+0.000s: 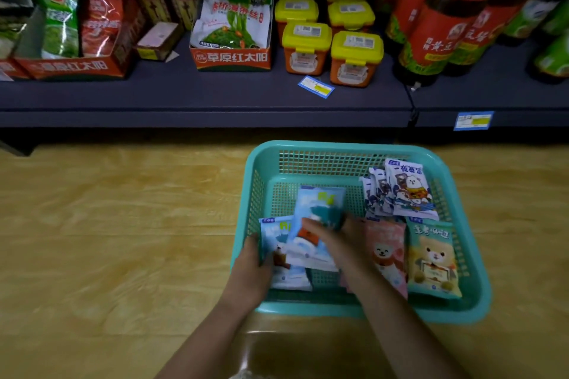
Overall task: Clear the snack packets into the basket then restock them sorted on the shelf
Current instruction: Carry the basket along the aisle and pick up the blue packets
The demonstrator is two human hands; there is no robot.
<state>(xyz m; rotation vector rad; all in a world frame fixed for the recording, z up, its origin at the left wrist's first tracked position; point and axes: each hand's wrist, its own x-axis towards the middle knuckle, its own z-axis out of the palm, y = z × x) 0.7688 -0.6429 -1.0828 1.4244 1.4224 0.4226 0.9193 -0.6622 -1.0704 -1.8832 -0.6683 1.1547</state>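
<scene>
1. The shelf (215, 101) spans the far side. Its near strip is bare, probably room for restocking.
2. The basket (348, 149) sits on the wooden floor (107, 224) just below the shelf, so both are within reach.
3. The snack packets (431, 258) lie inside the basket, grouped by design, apparently pre-sorted for shelving. The blue packets (288, 271) are at the near left.
4. The left grip (251, 268) clasps the left edge of the blue packets, steadying the stack.
5. The right grip (332, 243) lies over the top blue packet. Blur hides whether it grasps.

Snack packets (397, 191) in teal basket (338, 148)
</scene>
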